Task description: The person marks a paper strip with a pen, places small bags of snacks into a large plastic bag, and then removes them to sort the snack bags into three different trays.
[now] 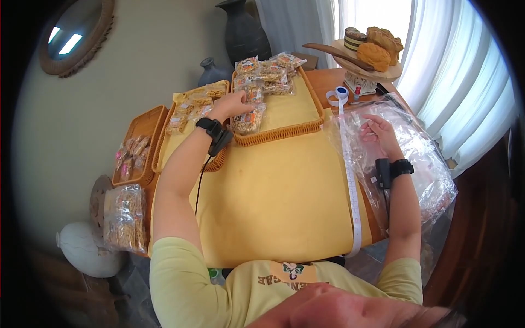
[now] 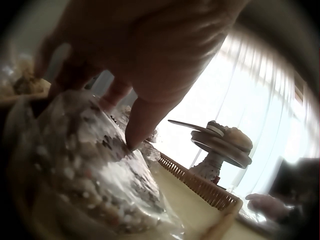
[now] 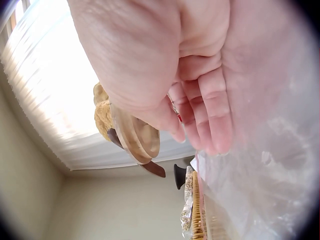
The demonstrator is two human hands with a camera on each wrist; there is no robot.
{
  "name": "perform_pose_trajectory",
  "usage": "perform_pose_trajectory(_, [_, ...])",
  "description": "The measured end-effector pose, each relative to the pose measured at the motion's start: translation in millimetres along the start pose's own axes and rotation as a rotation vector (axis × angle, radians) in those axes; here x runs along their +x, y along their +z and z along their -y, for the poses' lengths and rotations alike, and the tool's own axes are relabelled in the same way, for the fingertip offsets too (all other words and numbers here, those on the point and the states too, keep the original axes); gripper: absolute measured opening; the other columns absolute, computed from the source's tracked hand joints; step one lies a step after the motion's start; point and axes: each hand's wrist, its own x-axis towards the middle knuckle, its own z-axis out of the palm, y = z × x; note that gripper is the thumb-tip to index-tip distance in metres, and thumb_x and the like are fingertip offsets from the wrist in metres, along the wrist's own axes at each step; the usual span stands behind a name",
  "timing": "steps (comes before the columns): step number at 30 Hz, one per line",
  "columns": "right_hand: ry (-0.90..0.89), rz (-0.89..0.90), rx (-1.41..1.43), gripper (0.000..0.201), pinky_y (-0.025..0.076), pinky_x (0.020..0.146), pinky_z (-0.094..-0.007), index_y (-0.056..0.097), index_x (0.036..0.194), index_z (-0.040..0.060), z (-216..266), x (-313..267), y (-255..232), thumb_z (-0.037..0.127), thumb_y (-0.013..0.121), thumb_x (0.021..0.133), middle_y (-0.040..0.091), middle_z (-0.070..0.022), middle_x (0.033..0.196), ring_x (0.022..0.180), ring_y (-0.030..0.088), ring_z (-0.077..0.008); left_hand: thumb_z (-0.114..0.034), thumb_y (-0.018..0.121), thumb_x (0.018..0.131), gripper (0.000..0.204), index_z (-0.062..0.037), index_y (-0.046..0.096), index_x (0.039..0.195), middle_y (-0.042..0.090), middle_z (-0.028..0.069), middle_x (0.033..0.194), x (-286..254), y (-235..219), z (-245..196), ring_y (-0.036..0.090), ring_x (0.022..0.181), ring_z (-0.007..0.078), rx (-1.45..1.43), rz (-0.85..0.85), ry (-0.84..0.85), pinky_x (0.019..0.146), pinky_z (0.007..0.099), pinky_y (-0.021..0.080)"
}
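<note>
In the head view my left hand (image 1: 231, 106) reaches over the near-left side of a wicker basket (image 1: 279, 135). It grips a clear packet of puffed-grain snack (image 1: 247, 121) there; in the left wrist view the thumb (image 2: 142, 120) lies on the wrapper of this snack packet (image 2: 100, 170) and the other fingers reach over its far side. My right hand (image 1: 380, 136) is over a pile of clear plastic bags (image 1: 421, 180) at the right. Its fingers (image 3: 215, 115) are loosely bent, with fingertips close to the plastic film (image 3: 270, 170) and a gap between them and the thumb.
More snack packets (image 1: 273, 71) fill the basket's back. A second basket (image 1: 158, 147) of packets and a smaller basket (image 1: 150, 169) stand left, near a large bag of snacks (image 1: 126, 218). A measuring tape (image 1: 350, 186) crosses the yellow cloth (image 1: 273, 197). A bread stand (image 1: 391, 71) stands back right.
</note>
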Motion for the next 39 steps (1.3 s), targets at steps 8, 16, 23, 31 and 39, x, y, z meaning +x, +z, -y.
perform_pose_trajectory(8, [0.011, -0.009, -0.018, 0.023, 0.050, 0.060, -0.0227, 0.051, 0.108, 0.0013, 1.0, -0.4, -0.8, 0.010, 0.043, 0.087, 0.056, -0.0067, 0.082, 0.068, 0.057, -0.0119, -0.028, 0.061, 0.071, 0.026, -0.0044, 0.051, 0.075, 0.057, 0.0104, 0.071, -5.5, -12.9, 9.5, 0.055, 0.067, 0.0219, -0.144, 0.047, 0.067, 0.057, 0.0341, 0.042])
perform_pose_trajectory(16, [0.006, -0.010, 0.004, 0.024, 0.050, 0.059, -0.0235, 0.050, 0.108, 0.0008, -2.2, 2.3, -1.6, 0.011, 0.044, 0.087, 0.057, -0.0067, 0.082, 0.067, 0.057, -0.0119, -0.008, 0.056, 0.076, 0.012, -0.0001, 0.048, 0.070, 0.052, 0.0053, 0.058, -1.6, -33.8, -26.6, 0.050, 0.050, 0.0103, -0.548, -0.036, 0.233, 0.048, 0.0257, 0.040])
perform_pose_trajectory(23, [0.005, -0.008, 0.032, 0.024, 0.051, 0.060, -0.0242, 0.052, 0.107, 0.0017, -5.6, 2.6, -4.5, 0.010, 0.045, 0.086, 0.057, -0.0067, 0.082, 0.066, 0.058, -0.0127, -0.015, 0.057, 0.075, 0.014, -0.0011, 0.053, 0.074, 0.057, 0.0081, 0.059, 55.5, 9.7, -70.9, 0.056, 0.056, 0.0155, -0.710, -0.098, 0.295, 0.052, 0.0295, 0.043])
perform_pose_trajectory(31, [0.015, -0.019, 0.033, 0.024, 0.050, 0.060, -0.0246, 0.052, 0.108, 0.0022, -2.5, 1.3, -1.0, 0.009, 0.044, 0.086, 0.056, -0.0064, 0.081, 0.067, 0.058, -0.0137, -0.045, 0.064, 0.063, 0.066, -0.0129, 0.043, 0.117, 0.053, 0.0184, 0.110, 39.8, -11.7, -52.3, 0.049, 0.102, 0.0319, 0.200, -0.275, -0.091, 0.083, 0.0378, 0.041])
perform_pose_trajectory(39, [0.017, -0.022, 0.030, 0.024, 0.050, 0.060, -0.0242, 0.053, 0.107, 0.0026, 2.2, -1.5, 3.1, 0.008, 0.043, 0.086, 0.056, -0.0058, 0.080, 0.067, 0.058, -0.0138, -0.039, 0.064, 0.060, 0.059, -0.0062, 0.049, 0.107, 0.056, 0.0177, 0.100, 50.4, 7.8, -10.8, 0.053, 0.093, 0.0300, 0.103, -0.040, 0.018, 0.078, 0.0366, 0.043])
